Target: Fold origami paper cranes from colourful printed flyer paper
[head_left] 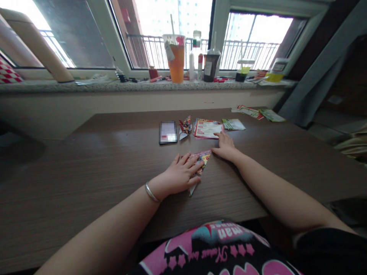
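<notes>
Under my left hand (pixel 183 172) lies a folded piece of colourful printed paper (pixel 205 157), pointed at its right and lower ends. The left fingers are spread flat over it and hide its middle. My right hand (pixel 226 146) rests farther back, fingers apart, with the fingertips at the lower right edge of a stack of printed sheets (pixel 208 129). Its thumb is near the right tip of the folded paper; whether they touch I cannot tell. A folded paper figure (pixel 185 127) sits just left of the stack.
A phone (pixel 168 132) lies left of the paper figure. Green-and-white packets (pixel 233 124) are right of the stack, with more leaflets (pixel 249 111) at the table's back edge. On the windowsill (pixel 94 87) stand a tall orange drink (pixel 176 61), a dark drink cup (pixel 210 67) and bottles.
</notes>
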Demonstrator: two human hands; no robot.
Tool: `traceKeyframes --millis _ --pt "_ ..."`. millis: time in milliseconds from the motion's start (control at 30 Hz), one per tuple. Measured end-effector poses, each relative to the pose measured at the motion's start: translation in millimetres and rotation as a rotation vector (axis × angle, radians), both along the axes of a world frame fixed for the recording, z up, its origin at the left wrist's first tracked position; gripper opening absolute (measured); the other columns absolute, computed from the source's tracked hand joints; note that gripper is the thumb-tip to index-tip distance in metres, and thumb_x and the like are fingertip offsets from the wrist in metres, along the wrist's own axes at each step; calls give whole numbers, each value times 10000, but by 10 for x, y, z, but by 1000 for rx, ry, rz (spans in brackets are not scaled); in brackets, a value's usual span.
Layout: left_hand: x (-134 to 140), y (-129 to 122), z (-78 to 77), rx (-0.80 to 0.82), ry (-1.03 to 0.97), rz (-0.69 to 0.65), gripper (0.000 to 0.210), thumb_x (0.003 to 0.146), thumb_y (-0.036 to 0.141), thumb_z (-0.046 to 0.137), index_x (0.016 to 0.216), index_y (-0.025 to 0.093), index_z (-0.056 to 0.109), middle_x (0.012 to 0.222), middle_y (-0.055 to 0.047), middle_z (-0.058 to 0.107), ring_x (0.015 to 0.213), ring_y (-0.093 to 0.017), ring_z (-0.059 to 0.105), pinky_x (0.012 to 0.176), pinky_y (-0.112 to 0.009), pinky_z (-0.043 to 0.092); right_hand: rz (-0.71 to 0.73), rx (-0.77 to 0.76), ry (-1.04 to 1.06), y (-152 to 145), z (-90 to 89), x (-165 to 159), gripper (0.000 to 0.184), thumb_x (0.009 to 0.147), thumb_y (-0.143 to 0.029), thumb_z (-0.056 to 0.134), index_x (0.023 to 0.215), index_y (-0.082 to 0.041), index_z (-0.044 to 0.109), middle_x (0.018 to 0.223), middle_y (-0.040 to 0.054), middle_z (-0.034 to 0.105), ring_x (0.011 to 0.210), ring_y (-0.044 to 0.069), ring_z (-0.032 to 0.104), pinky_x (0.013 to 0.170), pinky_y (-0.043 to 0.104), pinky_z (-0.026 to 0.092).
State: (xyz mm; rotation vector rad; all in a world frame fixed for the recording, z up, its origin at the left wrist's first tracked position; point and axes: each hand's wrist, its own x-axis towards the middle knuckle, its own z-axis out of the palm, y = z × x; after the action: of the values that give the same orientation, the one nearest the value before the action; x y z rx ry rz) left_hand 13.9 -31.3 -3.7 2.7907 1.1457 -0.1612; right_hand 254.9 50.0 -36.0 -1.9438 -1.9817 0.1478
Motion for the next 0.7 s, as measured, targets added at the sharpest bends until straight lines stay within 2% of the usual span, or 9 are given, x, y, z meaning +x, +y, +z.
traceKeyframes --millis 467,700 --pt "17 -16 29 -12 -8 8 593 975 504 358 1525 319 231 1609 -65 186 1476 -361 123 1139 -621 145 21 12 -16 40 -22 25 709 741 -262 559 1421 -189 372 1515 144 331 1416 351 270 1143 530 252" --pt "-18 4 -30 38 -60 -7 635 960 531 372 1527 282 232 1601 -75 229 1471 -349 149 1147 -591 163 46 -12 -15 18 6 44 693 782 -253 539 1438 -133 352 1525 191 296 1441 318 232 1171 479 214"
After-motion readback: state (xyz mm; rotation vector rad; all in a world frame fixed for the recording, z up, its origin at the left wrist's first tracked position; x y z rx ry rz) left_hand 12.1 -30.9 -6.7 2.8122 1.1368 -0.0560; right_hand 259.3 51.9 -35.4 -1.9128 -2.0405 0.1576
